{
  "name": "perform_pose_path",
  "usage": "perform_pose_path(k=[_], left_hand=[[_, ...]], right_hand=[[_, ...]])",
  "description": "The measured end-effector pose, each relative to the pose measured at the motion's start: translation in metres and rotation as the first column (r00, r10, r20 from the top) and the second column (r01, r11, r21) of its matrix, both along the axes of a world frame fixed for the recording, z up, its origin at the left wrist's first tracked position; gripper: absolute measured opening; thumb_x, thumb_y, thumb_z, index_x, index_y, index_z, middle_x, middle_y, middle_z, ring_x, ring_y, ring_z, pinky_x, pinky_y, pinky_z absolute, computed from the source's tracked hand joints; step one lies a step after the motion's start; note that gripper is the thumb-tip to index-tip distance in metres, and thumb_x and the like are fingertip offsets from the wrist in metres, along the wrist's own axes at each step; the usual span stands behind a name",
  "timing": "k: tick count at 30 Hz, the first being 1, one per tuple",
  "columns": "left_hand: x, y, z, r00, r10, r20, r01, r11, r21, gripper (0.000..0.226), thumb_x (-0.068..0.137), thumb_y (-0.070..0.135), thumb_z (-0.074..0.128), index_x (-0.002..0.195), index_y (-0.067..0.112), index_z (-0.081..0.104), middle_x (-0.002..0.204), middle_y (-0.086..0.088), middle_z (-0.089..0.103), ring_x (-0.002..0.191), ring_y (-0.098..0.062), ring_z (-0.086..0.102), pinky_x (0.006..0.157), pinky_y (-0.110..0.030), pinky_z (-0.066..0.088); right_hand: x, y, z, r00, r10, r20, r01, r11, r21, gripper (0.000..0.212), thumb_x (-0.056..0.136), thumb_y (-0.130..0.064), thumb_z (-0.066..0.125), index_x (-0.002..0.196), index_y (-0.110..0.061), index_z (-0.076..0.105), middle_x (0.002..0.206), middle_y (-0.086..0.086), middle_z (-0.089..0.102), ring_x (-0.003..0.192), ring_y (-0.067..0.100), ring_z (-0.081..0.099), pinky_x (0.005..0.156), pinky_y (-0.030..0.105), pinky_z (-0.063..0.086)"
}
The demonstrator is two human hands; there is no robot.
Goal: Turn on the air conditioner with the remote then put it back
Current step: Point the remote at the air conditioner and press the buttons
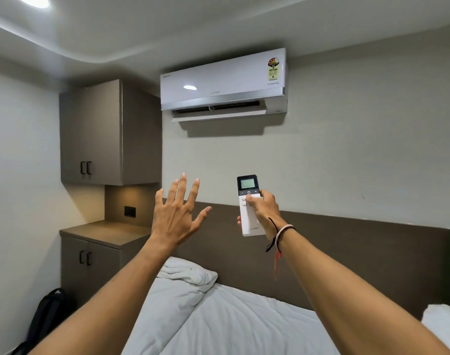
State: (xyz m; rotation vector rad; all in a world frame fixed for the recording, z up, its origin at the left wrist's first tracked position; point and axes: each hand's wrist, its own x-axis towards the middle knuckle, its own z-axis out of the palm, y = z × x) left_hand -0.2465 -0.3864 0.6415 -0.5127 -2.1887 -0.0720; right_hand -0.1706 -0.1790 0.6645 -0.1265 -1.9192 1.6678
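Bedroom wall: air conditioner (224,84), louvre open, apparently on. Below it, remote (250,204) gripped in right hand (263,211), thumb on buttons; left hand (177,211) splayed, empty. Outstanding: returning remote.

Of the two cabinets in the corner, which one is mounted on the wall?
The upper cabinet. It hangs high beside the air conditioner, with an open niche beneath it. The lower cabinet stands below the niche under a countertop, next to the bed.

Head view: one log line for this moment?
right hand: holds remote, thumb on buttons | left hand: open, empty | air conditioner: flap open | remote: raised toward unit, not yet returned
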Motion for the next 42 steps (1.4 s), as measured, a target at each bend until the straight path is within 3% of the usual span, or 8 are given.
perform_pose_path(k=[3,7,16,26,29,35,42], left_hand=[[-0.001,-0.001,0.000,1.000,0.004,-0.002,-0.004,1.000,-0.005,0.086,0.091,0.073,0.009,0.160,0.024,0.019,0.167,-0.016,0.023,0.150,-0.034,0.033,0.112,-0.058,0.036],[-0.002,-0.001,0.000,1.000,0.000,-0.005,0.000,1.000,-0.009,0.086,0.090,0.073,0.008,0.160,0.024,0.018,0.168,-0.016,0.022,0.150,-0.033,0.032,0.113,-0.059,0.034],[-0.002,-0.002,0.003,1.000,0.008,-0.028,-0.009,1.000,-0.016,0.087,0.090,0.074,0.007,0.161,0.024,0.014,0.168,-0.016,0.019,0.151,-0.033,0.030,0.114,-0.059,0.033],[-0.002,-0.002,0.000,1.000,-0.001,-0.009,0.001,1.000,-0.016,0.090,0.087,0.075,0.004,0.161,0.025,0.014,0.168,-0.016,0.019,0.152,-0.033,0.029,0.115,-0.060,0.032],[-0.004,-0.003,0.001,1.000,0.003,-0.011,-0.003,1.000,-0.016,0.090,0.088,0.075,0.003,0.161,0.025,0.014,0.169,-0.015,0.019,0.152,-0.033,0.028,0.115,-0.060,0.032],[-0.009,0.000,-0.002,1.000,0.010,-0.011,-0.011,1.000,-0.019,0.087,0.089,0.075,0.007,0.161,0.025,0.014,0.168,-0.015,0.020,0.152,-0.032,0.029,0.115,-0.059,0.033],[-0.008,0.001,-0.003,1.000,0.007,-0.005,-0.007,1.000,-0.018,0.087,0.089,0.075,0.007,0.161,0.025,0.014,0.168,-0.015,0.021,0.152,-0.032,0.030,0.115,-0.059,0.033]], right_hand=[[0.000,0.000,0.000,1.000,-0.013,-0.012,0.013,1.000,-0.016,0.021,0.098,-0.013,0.052,0.118,-0.007,0.053,0.106,0.029,0.070,0.069,0.042,0.071,0.065,0.051,0.064],[0.001,0.001,-0.004,1.000,0.014,-0.004,-0.014,1.000,-0.027,0.025,0.099,-0.015,0.052,0.122,-0.006,0.052,0.095,0.023,0.071,0.070,0.042,0.071,0.071,0.056,0.064],[-0.001,0.000,-0.010,0.999,0.052,0.002,-0.052,0.998,-0.044,0.027,0.101,-0.017,0.053,0.124,-0.005,0.052,0.112,0.033,0.069,0.070,0.040,0.071,0.062,0.044,0.063],[-0.008,0.004,-0.018,0.999,0.035,0.016,-0.034,0.999,-0.040,0.026,0.099,-0.018,0.053,0.123,-0.007,0.053,0.100,0.024,0.071,0.068,0.040,0.071,0.061,0.042,0.063],[-0.010,0.006,-0.018,1.000,0.016,0.019,-0.016,1.000,-0.007,0.025,0.100,-0.017,0.052,0.124,-0.008,0.052,0.108,0.027,0.071,0.069,0.040,0.072,0.059,0.039,0.062],[-0.011,0.008,-0.015,0.999,0.023,0.023,-0.023,1.000,0.003,0.027,0.101,-0.018,0.054,0.126,-0.008,0.052,0.110,0.029,0.071,0.086,0.051,0.074,0.075,0.056,0.063],[-0.008,0.006,-0.008,0.999,0.050,0.015,-0.050,0.999,-0.023,0.027,0.100,-0.018,0.054,0.124,-0.006,0.051,0.096,0.021,0.070,0.063,0.035,0.072,0.053,0.037,0.063]])
